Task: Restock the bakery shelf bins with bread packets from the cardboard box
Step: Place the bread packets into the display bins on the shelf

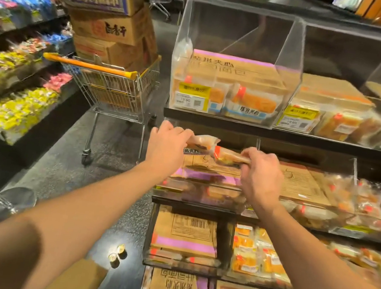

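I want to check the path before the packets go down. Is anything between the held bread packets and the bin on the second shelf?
Nothing visible blocks them. The left hand and right hand hold bread packets just above the open bin, where a cardboard sheet already lies.

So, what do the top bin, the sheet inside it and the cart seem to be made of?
Top bin: looks like clear glossy plastic, likely acrylic; you see through its walls, and the edges catch light.
Sheet: brown matte cardboard with printed characters and a purple stripe.
Cart: shiny metal wire mesh; its orange handle is probably plastic.
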`<state>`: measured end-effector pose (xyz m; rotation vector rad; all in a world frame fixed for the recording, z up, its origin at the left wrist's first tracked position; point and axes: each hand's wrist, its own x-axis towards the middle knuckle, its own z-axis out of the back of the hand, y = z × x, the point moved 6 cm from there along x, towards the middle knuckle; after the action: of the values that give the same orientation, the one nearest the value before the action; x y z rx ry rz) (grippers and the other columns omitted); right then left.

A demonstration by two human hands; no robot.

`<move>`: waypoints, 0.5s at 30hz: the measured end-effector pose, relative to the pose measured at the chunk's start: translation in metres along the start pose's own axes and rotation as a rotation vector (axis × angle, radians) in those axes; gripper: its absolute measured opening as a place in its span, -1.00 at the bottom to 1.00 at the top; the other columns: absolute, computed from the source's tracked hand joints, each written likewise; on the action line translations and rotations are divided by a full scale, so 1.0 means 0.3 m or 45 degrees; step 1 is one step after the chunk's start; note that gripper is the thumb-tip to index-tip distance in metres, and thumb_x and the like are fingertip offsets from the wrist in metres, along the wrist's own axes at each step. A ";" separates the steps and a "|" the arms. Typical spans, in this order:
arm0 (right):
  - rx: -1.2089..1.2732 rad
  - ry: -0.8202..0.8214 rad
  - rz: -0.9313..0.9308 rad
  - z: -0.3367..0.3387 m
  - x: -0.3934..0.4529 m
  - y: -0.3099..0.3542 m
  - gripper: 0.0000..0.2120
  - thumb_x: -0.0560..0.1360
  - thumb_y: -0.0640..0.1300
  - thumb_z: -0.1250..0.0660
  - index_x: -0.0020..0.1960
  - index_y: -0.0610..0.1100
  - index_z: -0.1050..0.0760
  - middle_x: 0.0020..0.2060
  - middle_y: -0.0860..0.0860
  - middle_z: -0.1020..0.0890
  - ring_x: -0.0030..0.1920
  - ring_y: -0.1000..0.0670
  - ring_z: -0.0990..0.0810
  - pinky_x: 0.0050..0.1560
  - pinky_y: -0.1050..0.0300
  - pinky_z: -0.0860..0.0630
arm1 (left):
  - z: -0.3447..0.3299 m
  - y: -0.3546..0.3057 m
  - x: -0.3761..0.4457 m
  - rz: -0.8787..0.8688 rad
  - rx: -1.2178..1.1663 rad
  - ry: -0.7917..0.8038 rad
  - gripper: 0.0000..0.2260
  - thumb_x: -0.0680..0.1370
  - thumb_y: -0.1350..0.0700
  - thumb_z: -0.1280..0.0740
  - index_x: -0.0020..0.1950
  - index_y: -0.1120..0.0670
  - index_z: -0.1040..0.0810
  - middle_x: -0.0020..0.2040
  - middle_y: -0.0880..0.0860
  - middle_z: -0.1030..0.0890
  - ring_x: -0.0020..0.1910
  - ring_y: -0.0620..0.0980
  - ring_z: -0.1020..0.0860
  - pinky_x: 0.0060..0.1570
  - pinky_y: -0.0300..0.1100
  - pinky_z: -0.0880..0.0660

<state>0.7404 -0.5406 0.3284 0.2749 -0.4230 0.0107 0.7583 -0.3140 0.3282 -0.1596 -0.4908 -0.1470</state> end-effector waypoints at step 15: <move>-0.117 0.259 -0.045 -0.292 0.220 -0.043 -0.76 0.58 -0.20 -0.28 0.24 -0.10 -0.42 0.13 -0.08 -0.55 0.11 -0.16 -0.55 0.03 0.01 -0.49 | -0.307 0.022 0.132 -0.005 0.248 0.071 -0.74 0.46 0.22 -0.41 0.12 0.01 -0.60 -0.03 -0.04 -0.66 -0.02 0.11 -0.49 -0.26 -0.07 -0.43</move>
<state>0.8367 -0.5328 0.2751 0.1883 -0.2160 -0.0155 0.8360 -0.3287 0.2660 0.0362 -0.4469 -0.1067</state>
